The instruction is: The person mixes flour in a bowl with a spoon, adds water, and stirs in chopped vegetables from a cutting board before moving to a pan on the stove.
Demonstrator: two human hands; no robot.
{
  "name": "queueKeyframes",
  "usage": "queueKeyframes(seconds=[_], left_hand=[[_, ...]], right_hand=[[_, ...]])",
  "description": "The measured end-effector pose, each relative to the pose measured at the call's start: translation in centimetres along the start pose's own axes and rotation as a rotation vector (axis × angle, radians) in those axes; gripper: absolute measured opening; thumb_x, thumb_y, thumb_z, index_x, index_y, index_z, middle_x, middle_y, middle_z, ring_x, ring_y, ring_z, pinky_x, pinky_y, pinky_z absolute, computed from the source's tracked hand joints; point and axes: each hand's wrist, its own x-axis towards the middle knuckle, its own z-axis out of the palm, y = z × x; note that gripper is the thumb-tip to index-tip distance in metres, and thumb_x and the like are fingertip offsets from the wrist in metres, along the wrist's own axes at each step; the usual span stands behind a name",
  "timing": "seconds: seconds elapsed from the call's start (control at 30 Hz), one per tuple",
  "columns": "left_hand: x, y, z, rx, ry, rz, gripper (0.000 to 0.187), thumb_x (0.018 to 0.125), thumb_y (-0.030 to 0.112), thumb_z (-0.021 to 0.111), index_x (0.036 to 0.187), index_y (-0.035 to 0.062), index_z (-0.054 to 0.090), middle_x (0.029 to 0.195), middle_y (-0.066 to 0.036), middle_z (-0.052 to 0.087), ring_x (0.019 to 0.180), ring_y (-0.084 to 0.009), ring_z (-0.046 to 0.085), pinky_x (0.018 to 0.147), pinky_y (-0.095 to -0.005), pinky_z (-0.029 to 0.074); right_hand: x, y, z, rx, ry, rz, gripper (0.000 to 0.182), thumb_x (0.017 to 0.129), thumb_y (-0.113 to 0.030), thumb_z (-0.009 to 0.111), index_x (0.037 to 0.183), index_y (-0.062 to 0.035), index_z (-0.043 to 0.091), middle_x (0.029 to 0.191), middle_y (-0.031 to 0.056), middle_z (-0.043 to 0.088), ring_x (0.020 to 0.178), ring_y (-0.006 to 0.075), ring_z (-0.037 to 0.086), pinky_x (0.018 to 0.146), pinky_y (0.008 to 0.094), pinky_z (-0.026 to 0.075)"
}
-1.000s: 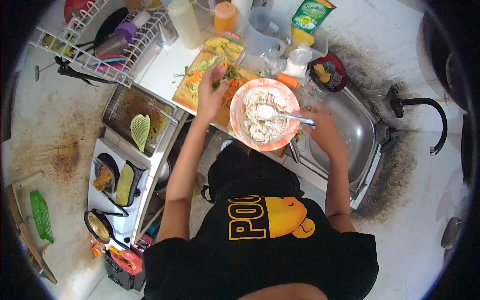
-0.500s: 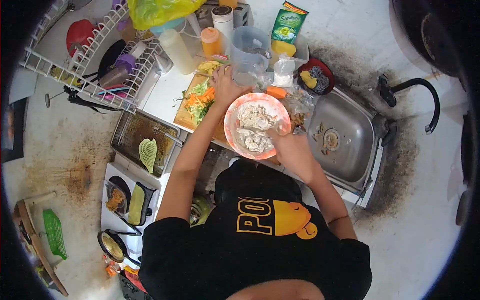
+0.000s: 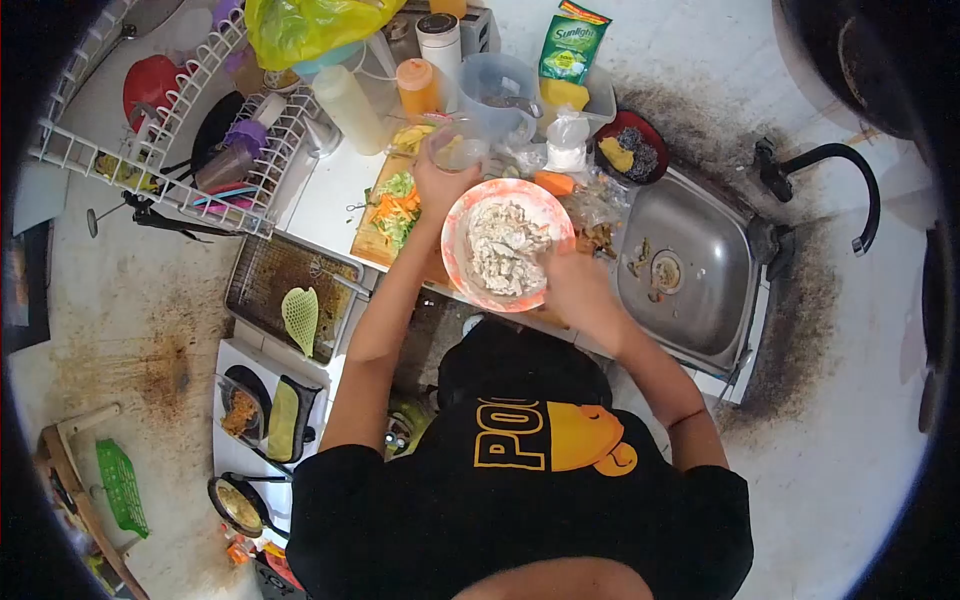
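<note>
A clear plastic cup point(image 3: 464, 152) is in my left hand point(image 3: 446, 186), with the fingers wrapped round its near side, just behind the bowl. The red-and-white bowl point(image 3: 456, 262) holds a pale, lumpy, floury mixture point(image 3: 506, 246). My right hand point(image 3: 578, 288) reaches over the bowl's right side, its fingers closed at the mixture; what they grip, if anything, is hidden. Left of the bowl, shredded orange and green vegetables point(image 3: 398, 208) lie on a wooden cutting board point(image 3: 372, 246).
Right of the bowl is a metal sink point(image 3: 690, 305) with a black faucet point(image 3: 835, 170). Bottles point(image 3: 417, 88), a clear tub point(image 3: 495, 85) and a red dish point(image 3: 640, 135) stand behind. A dish rack point(image 3: 255, 190) and a tray point(image 3: 255, 290) are at left.
The cup has moved left with my left hand, whose fingers now wrap round it. My right hand has shifted within the bowl, and the mixture is gathered differently. The whole view has shifted slightly.
</note>
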Motion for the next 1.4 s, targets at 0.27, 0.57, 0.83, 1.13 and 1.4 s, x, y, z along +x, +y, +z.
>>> queueKeyframes(seconds=[0.27, 0.57, 0.83, 1.13, 1.4], left_hand=[[0.9, 3.9, -5.0, -0.276, -0.098, 0.03, 0.072, 0.06, 0.006, 0.079, 0.124, 0.0003, 0.045, 0.114, -0.013, 0.059, 0.11, -0.0226, 0.057, 0.097, -0.0368, 0.043], [-2.7, 11.0, -9.5, -0.019, -0.33, 0.053, 0.076, 0.055, 0.008, 0.077, 0.125, 0.0034, 0.047, 0.113, -0.012, 0.059, 0.107, -0.0235, 0.058, 0.095, -0.0367, 0.044], [-4.7, 13.1, -9.4, 0.533, -0.491, 0.247, 0.082, 0.051, 0.014, 0.084, 0.125, 0.0071, 0.049, 0.111, -0.013, 0.056, 0.108, -0.0314, 0.052, 0.092, -0.0434, 0.038], [-5.0, 13.8, -8.1, 0.709, -0.58, 0.342, 0.073, 0.054, 0.007, 0.079, 0.122, 0.008, 0.052, 0.11, -0.01, 0.055, 0.106, -0.0297, 0.051, 0.09, -0.0412, 0.038], [-5.4, 13.6, -8.7, 0.713, -0.531, 0.336, 0.065, 0.057, 0.001, 0.072, 0.12, 0.0076, 0.054, 0.109, -0.01, 0.056, 0.104, -0.0303, 0.051, 0.089, -0.0404, 0.038]], right_hand=[[-2.6, 0.2, -6.8, 0.018, 0.06, 0.165, 0.01, 0.072, -0.008, 0.058, 0.076, -0.0002, 0.063, 0.072, 0.0196, 0.063, 0.069, 0.0353, 0.065, 0.06, 0.0455, 0.05], [0.7, -1.3, -2.4, -0.045, 0.046, -0.011, 0.009, 0.072, -0.005, 0.057, 0.074, 0.0003, 0.064, 0.071, 0.0184, 0.064, 0.069, 0.0329, 0.066, 0.059, 0.0447, 0.05], [0.4, 1.4, -1.8, 0.03, 0.007, 0.073, 0.012, 0.075, -0.009, 0.056, 0.078, 0.0008, 0.064, 0.074, 0.0206, 0.064, 0.073, 0.0367, 0.065, 0.064, 0.0484, 0.05], [0.6, 2.4, -1.6, 0.055, -0.05, 0.13, 0.013, 0.079, -0.01, 0.055, 0.082, -0.0012, 0.063, 0.076, 0.0208, 0.063, 0.077, 0.0375, 0.063, 0.069, 0.0497, 0.048], [0.4, 2.5, -3.0, 0.065, 0.007, 0.07, 0.013, 0.078, -0.008, 0.055, 0.082, -0.0008, 0.065, 0.077, 0.022, 0.062, 0.079, 0.0382, 0.062, 0.07, 0.0493, 0.047]])
